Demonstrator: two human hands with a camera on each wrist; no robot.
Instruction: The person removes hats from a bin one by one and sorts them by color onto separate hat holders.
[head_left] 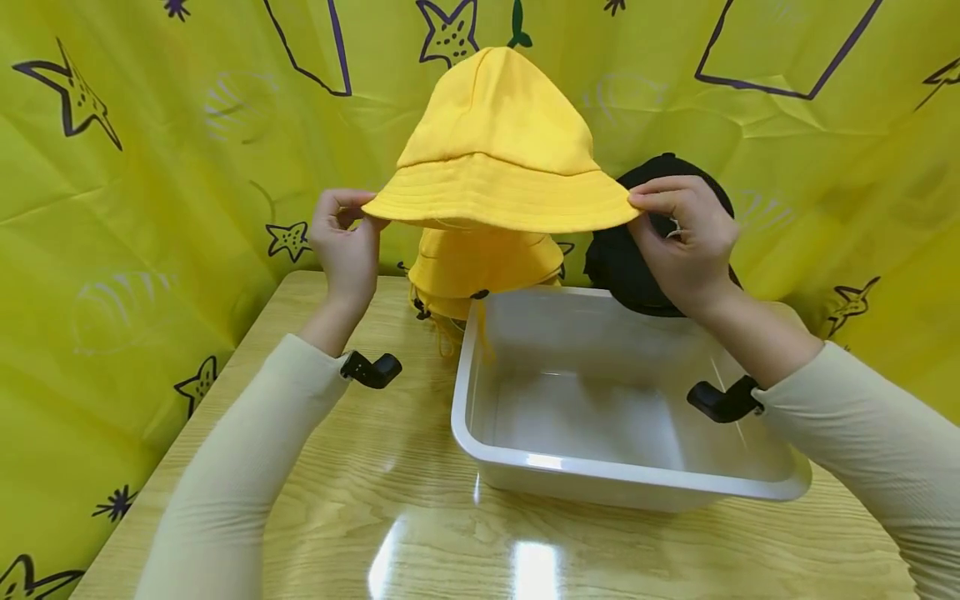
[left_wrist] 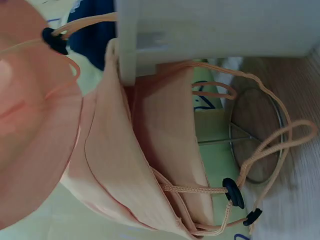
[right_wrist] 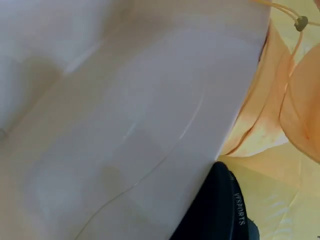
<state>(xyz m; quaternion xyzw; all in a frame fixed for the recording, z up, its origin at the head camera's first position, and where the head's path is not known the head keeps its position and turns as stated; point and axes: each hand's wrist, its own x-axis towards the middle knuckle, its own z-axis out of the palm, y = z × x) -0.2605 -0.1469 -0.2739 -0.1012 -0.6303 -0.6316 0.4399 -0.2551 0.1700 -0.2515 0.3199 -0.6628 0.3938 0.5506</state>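
Note:
A yellow bucket hat (head_left: pixel 495 125) is held up in front of the curtain, its brim toward me. My left hand (head_left: pixel 347 246) pinches the left end of the brim between thumb and fingers, while my right hand (head_left: pixel 688 237) pinches the right end. Part of this hat (left_wrist: pixel 30 130) fills the left side of the left wrist view, where its cord runs through a black toggle (left_wrist: pixel 55 41). Below and behind it, more yellow hats (head_left: pixel 483 262) sit stacked, with cords hanging down. Neither hand shows in the wrist views.
A white plastic bin (head_left: pixel 570 458) stands on the wooden table (head_left: pixel 360 508). Behind its right rear corner is a black cap (head_left: pixel 630 271), partly covered by my right hand. A round wire base (left_wrist: pixel 255 135) stands below the stacked hats. A patterned yellow curtain (head_left: pixel 150 200) surrounds the table.

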